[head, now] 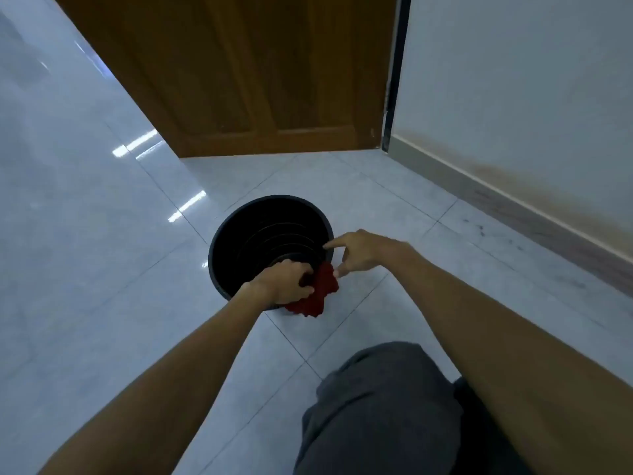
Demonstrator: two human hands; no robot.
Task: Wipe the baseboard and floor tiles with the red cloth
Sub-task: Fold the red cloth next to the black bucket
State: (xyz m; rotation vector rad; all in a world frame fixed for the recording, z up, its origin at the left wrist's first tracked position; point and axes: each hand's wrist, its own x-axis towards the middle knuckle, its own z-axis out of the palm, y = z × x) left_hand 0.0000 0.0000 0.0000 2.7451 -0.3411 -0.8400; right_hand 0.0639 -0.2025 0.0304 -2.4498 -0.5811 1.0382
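Observation:
A red cloth [319,293] hangs bunched over the near rim of a black bucket [246,234] that stands on the pale floor tiles [102,269]. My left hand [284,281] grips the cloth at the bucket's near edge. Just right of it, my right hand [359,250] pinches the cloth's upper corner between thumb and fingers, its index finger stretched toward the rim. The grey baseboard [513,207] runs along the foot of the white wall on the right, with brownish stains on the wall just above it.
A brown wooden door [257,80] stands open behind the bucket, its dark frame [397,73] meeting the wall. My knee in grey trousers [376,406] fills the lower middle. Dark specks [479,229] mark the tiles near the baseboard. Glossy tiles stretch away on the left.

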